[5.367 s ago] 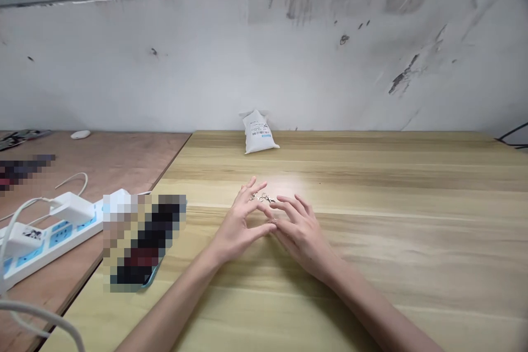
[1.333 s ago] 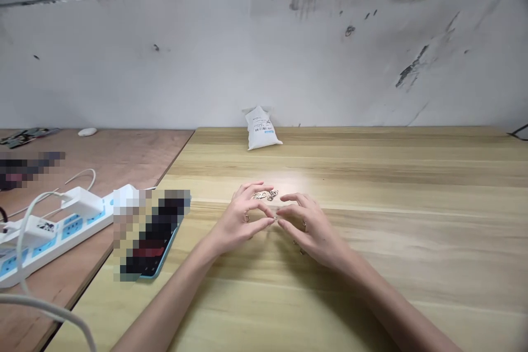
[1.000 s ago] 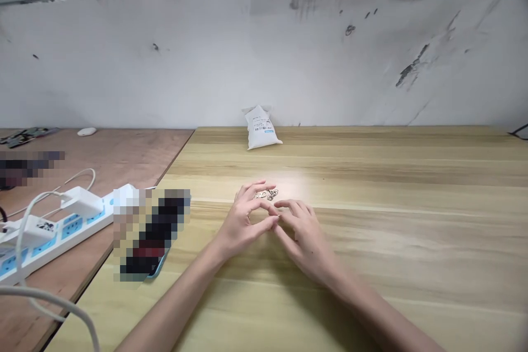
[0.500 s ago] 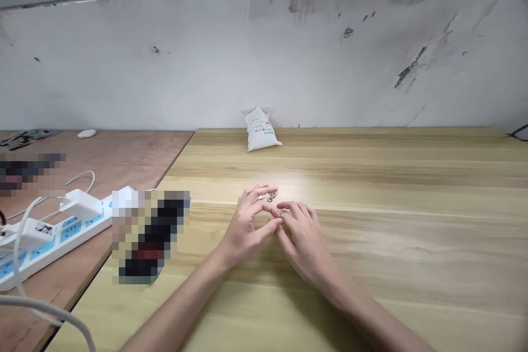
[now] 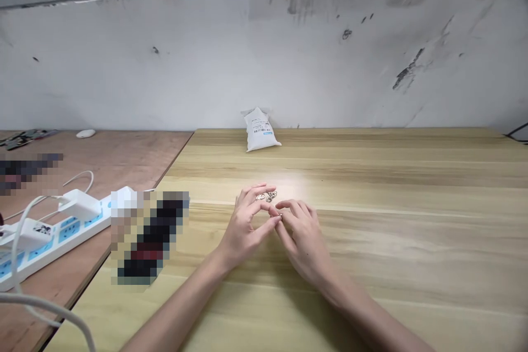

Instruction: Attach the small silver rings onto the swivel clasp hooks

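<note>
My left hand (image 5: pixel 244 224) and my right hand (image 5: pixel 302 235) meet over the wooden table, their fingertips touching. Thumb and index finger of the left are pinched together, while its other fingers arch forward. The right thumb and index finger press in against them from the other side. A tiny shiny bit shows between the fingertips, too small and too covered to name. Just beyond the left fingers lies a little cluster of metal rings (image 5: pixel 271 196) on the tabletop, partly hidden by those fingers.
A white labelled plastic packet (image 5: pixel 261 131) leans near the wall at the back. On the brown table to the left is a white power strip (image 5: pixel 68 231) with plugged-in chargers and cables. A pixelated dark object (image 5: pixel 150 239) lies left of my arm.
The hands stay joined in nearly the same place. Their fingertips have shifted slightly, and a little more of the metal rings shows. The whole view has moved very slightly.
</note>
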`<state>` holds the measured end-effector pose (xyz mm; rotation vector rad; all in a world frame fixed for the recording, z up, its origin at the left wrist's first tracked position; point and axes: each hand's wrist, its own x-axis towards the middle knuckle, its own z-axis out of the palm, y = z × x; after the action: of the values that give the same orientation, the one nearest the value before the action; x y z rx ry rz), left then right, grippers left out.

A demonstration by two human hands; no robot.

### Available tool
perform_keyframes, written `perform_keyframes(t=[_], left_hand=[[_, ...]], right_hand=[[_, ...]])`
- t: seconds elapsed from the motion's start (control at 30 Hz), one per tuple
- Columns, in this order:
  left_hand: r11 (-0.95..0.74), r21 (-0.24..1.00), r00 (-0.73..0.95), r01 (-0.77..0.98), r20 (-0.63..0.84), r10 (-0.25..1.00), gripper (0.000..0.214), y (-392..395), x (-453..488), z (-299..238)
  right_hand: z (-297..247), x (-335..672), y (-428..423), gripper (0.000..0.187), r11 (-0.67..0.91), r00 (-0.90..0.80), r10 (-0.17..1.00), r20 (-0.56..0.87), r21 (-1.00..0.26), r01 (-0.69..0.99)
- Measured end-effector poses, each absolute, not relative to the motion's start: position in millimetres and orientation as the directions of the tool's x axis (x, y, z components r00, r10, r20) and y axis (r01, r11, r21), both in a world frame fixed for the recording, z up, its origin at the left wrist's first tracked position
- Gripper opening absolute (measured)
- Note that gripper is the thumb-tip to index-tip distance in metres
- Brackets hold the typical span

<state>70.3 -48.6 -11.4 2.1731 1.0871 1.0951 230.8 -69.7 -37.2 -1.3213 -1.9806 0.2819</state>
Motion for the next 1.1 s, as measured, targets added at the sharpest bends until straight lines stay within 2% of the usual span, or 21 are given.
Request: perform_keyframes(t=[0.2,0.33,0.47,0.57,0.67,0.73,0.9,1.1], left_hand=[[-0.574,0.648,0.328,0.499,0.472,0.818,0.003,-50.0,71.2,-10.0],[-0.542,0.669,0.339,0.508,0.423,0.841,0.003,-48.6,71.2,-10.1],[-0.4,0.8,0.268,0.448,0.307,0.913,0.004,-43.0,66.1,-7.9],[-0.24,0.908,0.251,0.345,0.157,0.955,0.017,-37.5,60.6,-7.3],[-0.1,0.953,0.308,0.285,0.007,0.951,0.023,-33.5,56.5,-8.5],[-0.068,0.96,0.325,0.272,-0.025,0.945,0.022,-32.5,54.9,-9.2],[-0.16,0.944,0.357,0.289,0.049,0.933,0.019,-32.7,51.9,-7.2],[-0.487,0.807,0.418,0.335,0.336,0.844,0.011,-33.6,49.9,-1.2]], right_hand=[[-36.3,229.9,-69.2,0.018,0.461,-0.22,0.858,0.464,-0.508,0.728],[-36.5,229.4,-69.4,0.019,0.479,-0.246,0.843,0.479,-0.459,0.748],[-36.4,229.7,-69.3,0.022,0.493,-0.265,0.818,0.511,-0.384,0.781],[-36.3,230.6,-68.3,0.024,0.497,-0.264,0.789,0.555,-0.323,0.805],[-36.8,232.1,-66.7,0.023,0.505,-0.271,0.76,0.59,-0.274,0.818],[-37.1,233.1,-65.9,0.022,0.516,-0.281,0.75,0.599,-0.263,0.815],[-34.0,234.9,-67.0,0.023,0.556,-0.293,0.748,0.596,-0.32,0.767],[-25.3,236.3,-70.0,0.021,0.617,-0.355,0.763,0.54,-0.447,0.647]])
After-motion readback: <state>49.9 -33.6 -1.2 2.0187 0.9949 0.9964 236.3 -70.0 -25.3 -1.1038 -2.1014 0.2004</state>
